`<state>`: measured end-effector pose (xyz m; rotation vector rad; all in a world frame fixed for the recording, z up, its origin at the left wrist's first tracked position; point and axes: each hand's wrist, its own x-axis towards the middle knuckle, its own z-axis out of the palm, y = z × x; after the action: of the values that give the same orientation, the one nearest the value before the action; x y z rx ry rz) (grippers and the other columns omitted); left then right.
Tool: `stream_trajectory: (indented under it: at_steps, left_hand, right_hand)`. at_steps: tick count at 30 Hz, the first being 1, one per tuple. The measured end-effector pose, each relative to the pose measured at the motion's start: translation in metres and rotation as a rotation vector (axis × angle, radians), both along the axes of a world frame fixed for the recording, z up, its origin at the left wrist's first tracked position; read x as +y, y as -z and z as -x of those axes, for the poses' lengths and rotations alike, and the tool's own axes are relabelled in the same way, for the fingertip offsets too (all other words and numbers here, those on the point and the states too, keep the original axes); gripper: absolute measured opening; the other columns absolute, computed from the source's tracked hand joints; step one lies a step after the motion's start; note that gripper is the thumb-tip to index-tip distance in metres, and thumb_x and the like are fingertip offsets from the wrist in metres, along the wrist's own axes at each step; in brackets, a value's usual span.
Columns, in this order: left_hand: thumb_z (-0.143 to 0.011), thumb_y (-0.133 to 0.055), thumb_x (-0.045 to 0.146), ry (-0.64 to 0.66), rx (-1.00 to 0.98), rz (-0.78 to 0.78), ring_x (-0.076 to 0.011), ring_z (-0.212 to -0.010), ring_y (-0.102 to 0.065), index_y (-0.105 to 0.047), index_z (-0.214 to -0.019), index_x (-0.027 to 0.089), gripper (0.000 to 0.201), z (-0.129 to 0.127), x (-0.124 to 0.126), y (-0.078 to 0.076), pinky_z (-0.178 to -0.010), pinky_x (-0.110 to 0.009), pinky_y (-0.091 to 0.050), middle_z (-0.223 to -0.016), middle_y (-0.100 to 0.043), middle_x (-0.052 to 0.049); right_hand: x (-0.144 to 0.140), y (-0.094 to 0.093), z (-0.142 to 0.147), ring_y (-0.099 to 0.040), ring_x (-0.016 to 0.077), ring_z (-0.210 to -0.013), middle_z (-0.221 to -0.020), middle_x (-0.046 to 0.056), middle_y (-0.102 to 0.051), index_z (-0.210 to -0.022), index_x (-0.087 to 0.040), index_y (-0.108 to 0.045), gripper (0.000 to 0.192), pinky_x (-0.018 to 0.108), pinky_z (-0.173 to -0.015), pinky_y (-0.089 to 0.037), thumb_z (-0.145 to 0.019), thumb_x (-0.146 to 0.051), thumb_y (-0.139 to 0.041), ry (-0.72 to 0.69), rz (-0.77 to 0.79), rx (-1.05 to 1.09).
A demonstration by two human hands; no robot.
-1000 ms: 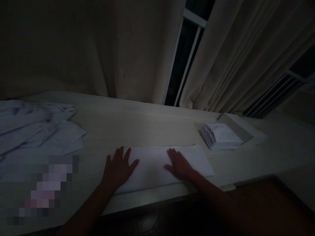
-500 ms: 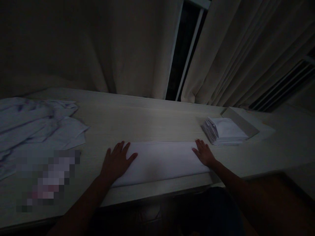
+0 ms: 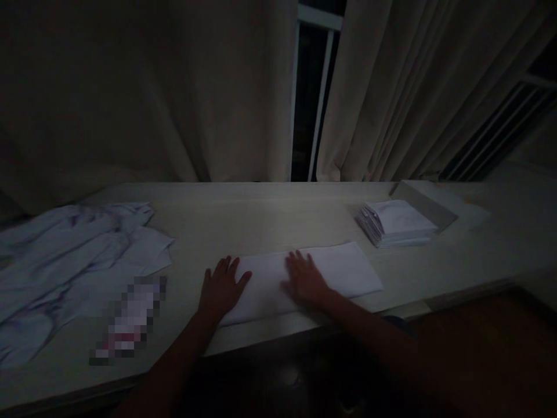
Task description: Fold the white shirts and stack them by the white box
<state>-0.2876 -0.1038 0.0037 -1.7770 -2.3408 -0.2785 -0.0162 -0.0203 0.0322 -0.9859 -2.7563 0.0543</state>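
A white cloth (image 3: 348, 267), folded into a long flat strip, lies near the front edge of the pale tabletop (image 3: 261, 223). My left hand (image 3: 221, 287) rests on its left end, fingers spread and thumb pointing right. Across the middle of the strip lies my right hand (image 3: 304, 280), flat with its fingers apart and somewhat blurred. Neither hand grips anything. The right end of the cloth shows uncovered.
A neat stack of folded white cloths (image 3: 402, 223) sits at the back right, beside a grey-and-white flat piece (image 3: 430, 203). Rumpled white cloth (image 3: 78, 249) covers the left side. Near it lies a pixelated item (image 3: 133, 316). Beige curtains (image 3: 226, 93) hang behind.
My right hand has slid left from the strip's right end to its middle. My left hand stays on the left end. The camera view has shifted a little.
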Motion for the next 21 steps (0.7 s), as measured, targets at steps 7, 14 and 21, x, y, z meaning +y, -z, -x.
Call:
stream_trajectory:
  at_steps: [7,14,21]
  left_hand:
    - [-0.095,-0.025,0.055,0.020,0.042,0.033,-0.0300,-0.146,-0.024,-0.039,-0.146,0.017,0.066,0.002,0.000,0.002,-0.113,-0.053,-0.024,-0.157,-0.033,-0.014]
    - [-0.093,-0.024,0.058,0.013,0.017,0.054,-0.0301,-0.145,-0.026,-0.040,-0.146,0.017,0.069,0.010,0.007,0.008,-0.112,-0.055,-0.026,-0.156,-0.035,-0.014]
    - [-0.092,-0.025,0.054,0.014,0.026,0.092,-0.0317,-0.144,-0.028,-0.040,-0.146,0.015,0.068,0.010,0.009,0.007,-0.110,-0.056,-0.028,-0.155,-0.035,-0.015]
  right_hand:
    - [-0.068,0.016,0.078,-0.008,0.0276,-0.149,-0.160,0.012,-0.019,-0.155,-0.011,-0.021,0.084,0.050,-0.121,-0.007,-0.094,-0.069,-0.019,-0.054,0.154,0.139]
    - [-0.011,0.014,-0.059,-0.008,0.0271,-0.149,-0.161,0.009,-0.015,-0.156,-0.015,-0.021,0.083,0.046,-0.121,-0.009,-0.094,-0.070,-0.018,0.140,0.153,0.060]
    - [0.043,0.027,-0.169,-0.012,0.0284,-0.149,-0.160,0.011,-0.020,-0.156,-0.015,-0.021,0.085,0.048,-0.119,-0.013,-0.093,-0.071,-0.013,0.392,0.138,0.002]
